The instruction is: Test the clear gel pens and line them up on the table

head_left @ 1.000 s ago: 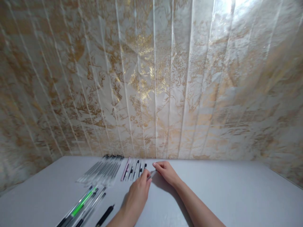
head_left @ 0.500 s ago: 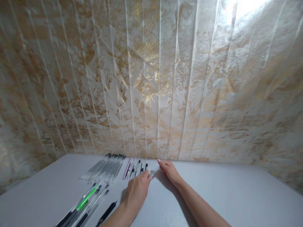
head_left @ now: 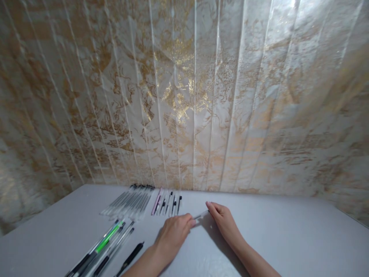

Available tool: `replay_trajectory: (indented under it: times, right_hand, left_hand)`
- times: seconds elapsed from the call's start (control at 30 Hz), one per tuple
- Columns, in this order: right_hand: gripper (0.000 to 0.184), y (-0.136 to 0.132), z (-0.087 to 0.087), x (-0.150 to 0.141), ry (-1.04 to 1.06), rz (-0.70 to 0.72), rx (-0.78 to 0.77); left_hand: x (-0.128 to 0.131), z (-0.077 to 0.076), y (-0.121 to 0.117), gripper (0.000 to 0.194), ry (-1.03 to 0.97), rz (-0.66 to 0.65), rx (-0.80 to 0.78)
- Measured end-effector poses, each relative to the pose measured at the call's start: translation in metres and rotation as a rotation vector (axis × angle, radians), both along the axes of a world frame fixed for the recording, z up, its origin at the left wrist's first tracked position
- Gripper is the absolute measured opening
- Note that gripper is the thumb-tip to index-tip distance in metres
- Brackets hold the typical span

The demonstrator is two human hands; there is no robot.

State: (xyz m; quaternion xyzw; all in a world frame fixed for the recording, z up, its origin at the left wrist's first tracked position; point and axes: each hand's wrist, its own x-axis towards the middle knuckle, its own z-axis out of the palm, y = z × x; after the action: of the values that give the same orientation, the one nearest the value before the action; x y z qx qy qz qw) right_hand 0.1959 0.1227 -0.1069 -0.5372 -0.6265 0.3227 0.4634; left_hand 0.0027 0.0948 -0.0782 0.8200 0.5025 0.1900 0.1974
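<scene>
My left hand, back up, reaches far-right; right hand angles far-left. Both grips pinch one slim, straight grey rod, slanting between them over the smooth white surface.

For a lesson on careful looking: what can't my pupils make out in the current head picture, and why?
All in the head view:
Thin grey rod: its ends, covered by the left hand and right hand; any markings, blurred.
Slim black pen: its near end, cut off by the bottom edge.
Slender grey sticks at the table's back: their exact count, lost to blur and small size.
</scene>
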Motion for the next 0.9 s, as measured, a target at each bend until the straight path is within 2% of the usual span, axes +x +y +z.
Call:
replay_trajectory:
  times: [0.03, 0.13, 0.23, 0.43, 0.47, 0.57, 0.63, 0.73, 0.77, 0.9]
  right_hand:
    - [0.05, 0.001, 0.001, 0.0, -0.007, -0.009, 0.0]
    - [0.05, 0.001, 0.002, 0.0, -0.023, -0.015, -0.013]
    - [0.05, 0.001, 0.003, 0.001, -0.023, -0.024, -0.011]
    - [0.048, 0.0, 0.004, 0.002, 0.023, -0.032, 0.021]
    - [0.048, 0.0, 0.004, 0.002, 0.03, -0.027, 0.027]
    - [0.048, 0.001, 0.002, 0.003, 0.031, -0.02, 0.027]
    - [0.049, 0.001, 0.0, 0.003, 0.015, -0.018, 0.01]
    - [0.049, 0.002, -0.001, 0.003, 0.006, -0.022, -0.001]
    - [0.049, 0.001, 0.0, 0.003, 0.013, -0.024, 0.002]
    - [0.048, 0.001, 0.001, 0.003, 0.049, -0.028, 0.025]
  left_hand:
    - [0.0, -0.001, 0.001, 0.02, -0.027, 0.019, 0.003]
    - [0.001, -0.002, 0.0, 0.019, -0.071, 0.096, 0.038]
    - [0.005, -0.001, -0.002, 0.002, -0.053, 0.113, 0.059]
    - [0.011, 0.007, -0.005, 0.032, 0.144, 0.109, 0.01]
    - [0.011, 0.007, -0.005, 0.032, 0.148, 0.104, -0.001]
    - [0.011, 0.006, -0.005, 0.012, 0.07, 0.107, 0.007]
    - [0.01, 0.004, -0.005, 0.021, 0.033, 0.117, 0.033]
    - [0.01, 0.002, -0.005, 0.004, 0.06, 0.116, 0.061]
    - [0.01, 0.001, -0.005, 0.005, 0.084, 0.114, 0.066]
    - [0.01, 0.0, -0.004, 0.034, 0.148, 0.09, 0.092]
